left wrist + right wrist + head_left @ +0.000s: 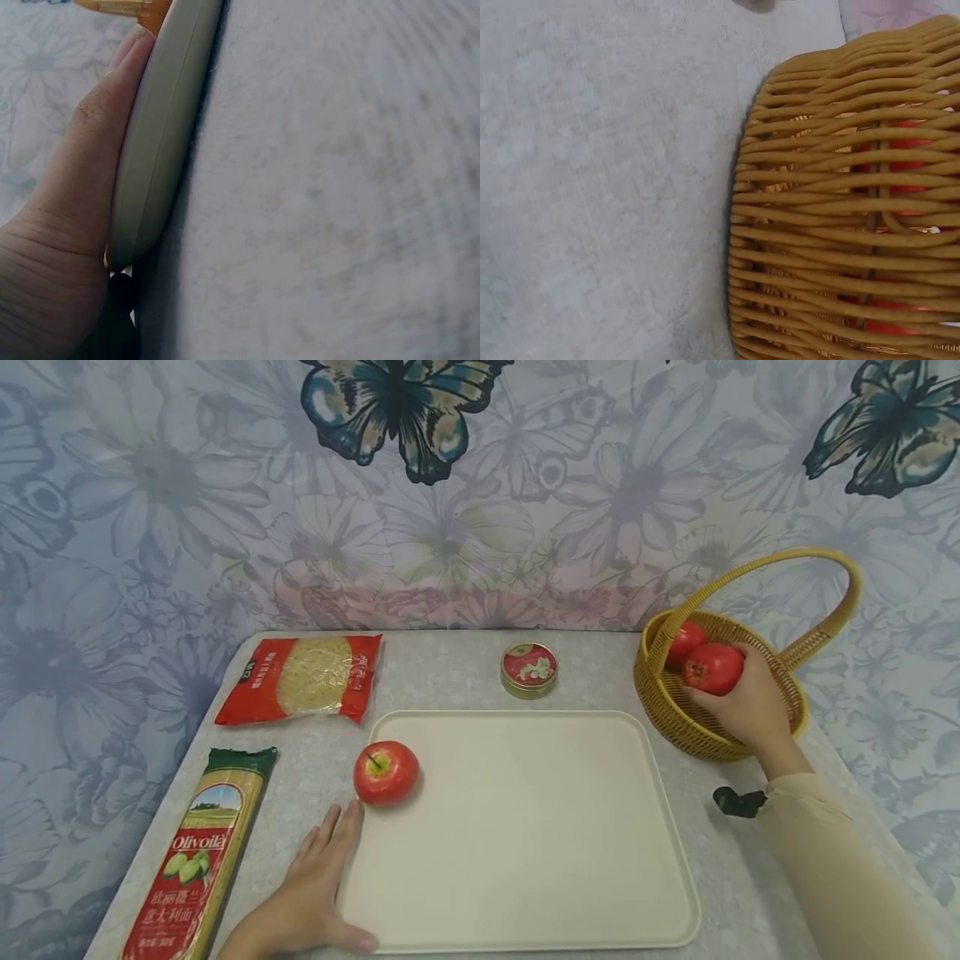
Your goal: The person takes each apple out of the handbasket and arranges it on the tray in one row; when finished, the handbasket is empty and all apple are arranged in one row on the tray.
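My left hand (307, 885) rests at the left edge of a cream tray (525, 835), fingers straight and thumb by the near corner. The left wrist view shows the hand (82, 165) lying against the tray's side (161, 142). A red apple (386, 772) sits on the tray's upper left corner, just beyond the fingertips. At the right, my right hand (750, 714) grips a second apple (714, 669) inside a wicker basket (675, 718). Behind it lies another apple (684, 642). In the right wrist view the basket's woven wall (840, 210) hides the hand; red shows through gaps.
A red bag of noodles (315, 677) lies at the back left, with a pack of spaghetti (195, 860) in front of it. A small round tin (529, 670) stands behind the tray. The basket's tall handle (780, 556) arches above the right hand.
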`<state>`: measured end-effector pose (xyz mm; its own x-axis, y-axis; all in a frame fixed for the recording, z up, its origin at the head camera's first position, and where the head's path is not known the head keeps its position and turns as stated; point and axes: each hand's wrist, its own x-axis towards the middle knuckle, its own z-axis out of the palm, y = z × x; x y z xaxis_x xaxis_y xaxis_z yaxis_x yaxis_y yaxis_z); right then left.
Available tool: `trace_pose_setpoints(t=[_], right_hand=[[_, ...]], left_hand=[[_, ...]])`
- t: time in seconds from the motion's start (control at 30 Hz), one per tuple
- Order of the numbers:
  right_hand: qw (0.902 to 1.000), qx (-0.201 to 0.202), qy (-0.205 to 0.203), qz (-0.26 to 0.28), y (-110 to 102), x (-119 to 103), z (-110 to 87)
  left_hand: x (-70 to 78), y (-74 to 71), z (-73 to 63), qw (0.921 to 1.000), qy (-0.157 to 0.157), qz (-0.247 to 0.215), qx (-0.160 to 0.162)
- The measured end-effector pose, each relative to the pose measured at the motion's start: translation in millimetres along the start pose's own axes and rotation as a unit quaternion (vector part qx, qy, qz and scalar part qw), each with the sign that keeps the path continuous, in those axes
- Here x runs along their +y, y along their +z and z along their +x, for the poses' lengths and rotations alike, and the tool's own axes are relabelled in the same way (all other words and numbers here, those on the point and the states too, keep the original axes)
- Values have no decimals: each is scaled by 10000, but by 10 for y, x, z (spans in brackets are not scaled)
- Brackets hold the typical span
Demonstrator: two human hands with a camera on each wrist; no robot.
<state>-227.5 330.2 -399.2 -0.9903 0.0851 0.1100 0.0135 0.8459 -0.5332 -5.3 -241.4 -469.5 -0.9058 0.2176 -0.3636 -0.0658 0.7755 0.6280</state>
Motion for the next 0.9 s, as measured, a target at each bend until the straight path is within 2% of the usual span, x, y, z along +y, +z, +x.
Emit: trace_pose_setpoints(t=[0.53,0.9], right_hand=[[9983,288,-496,122,-51,6,-81],[9973,427,-443,396,-57,30,-142]], left_hand=[[-47,27,7,10000,35,-52,54],[-58,36,-20,9995,226,18,221]])
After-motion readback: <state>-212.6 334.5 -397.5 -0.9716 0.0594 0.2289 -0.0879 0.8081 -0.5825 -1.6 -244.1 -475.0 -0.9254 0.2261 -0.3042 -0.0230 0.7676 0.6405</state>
